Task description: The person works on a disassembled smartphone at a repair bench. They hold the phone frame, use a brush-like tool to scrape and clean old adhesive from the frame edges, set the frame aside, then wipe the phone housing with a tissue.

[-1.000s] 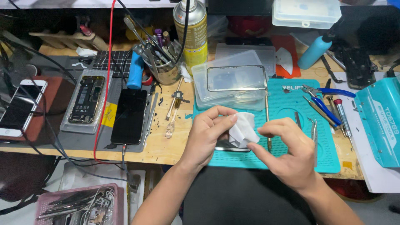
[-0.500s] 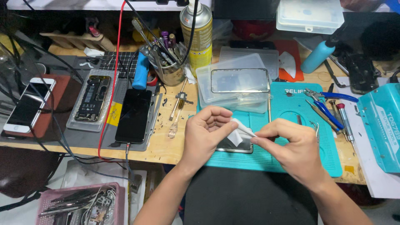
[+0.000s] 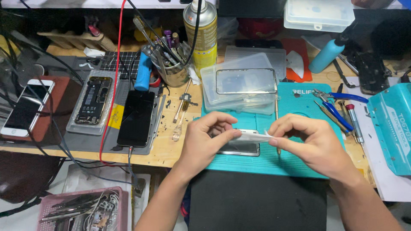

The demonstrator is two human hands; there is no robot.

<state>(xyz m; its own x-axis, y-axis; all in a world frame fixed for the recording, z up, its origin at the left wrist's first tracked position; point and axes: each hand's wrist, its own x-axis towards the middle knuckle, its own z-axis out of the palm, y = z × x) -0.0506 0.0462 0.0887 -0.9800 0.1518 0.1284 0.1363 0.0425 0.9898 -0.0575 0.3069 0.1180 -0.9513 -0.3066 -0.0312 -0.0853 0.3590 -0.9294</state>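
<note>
Surface: cluttered wooden workbench (image 3: pixel 171 147) with a teal silicone repair mat (image 3: pixel 299 158) at its front edge, right of the middle.
Left hand (image 3: pixel 205 141): hovers over the mat's left part, thumb and fingertips pinched shut on the left end of a small white wipe (image 3: pixel 252 137).
Right hand (image 3: pixel 312 143): over the mat's middle, fingers curled, thumb and forefinger nipping the wipe's right end.
Wipe: stretched flat and thin between the two hands, just above the mat.
Under the hands: dark, silver-edged phone part (image 3: pixel 239 148) lying flat on the mat near its front edge, partly hidden by the left hand.
Back edge of mat: stack of clear plastic trays (image 3: pixel 239 87) with a thin black phone frame (image 3: pixel 246 81) lying on top.
Right edge of mat: blue-handled pliers (image 3: pixel 338 98) and slim screwdrivers (image 3: pixel 349 117), side by side.
Far right: teal tool box (image 3: pixel 394 128) on white paper.
Left part of bench: black-screened phone (image 3: pixel 136 118) on a grey pad, an opened phone showing its circuit board (image 3: pixel 90 100) in a clear tray beside it, and a white phone (image 3: pixel 25 107) on a brown pad near the left edge.
Back of bench: yellow spray can (image 3: pixel 200 32), metal cup crammed with tools (image 3: pixel 171 70), light blue bottle (image 3: pixel 327 53), clear lidded box (image 3: pixel 319 15).
Cables: red wire (image 3: pixel 113 85) running from the back down over the front edge.
</note>
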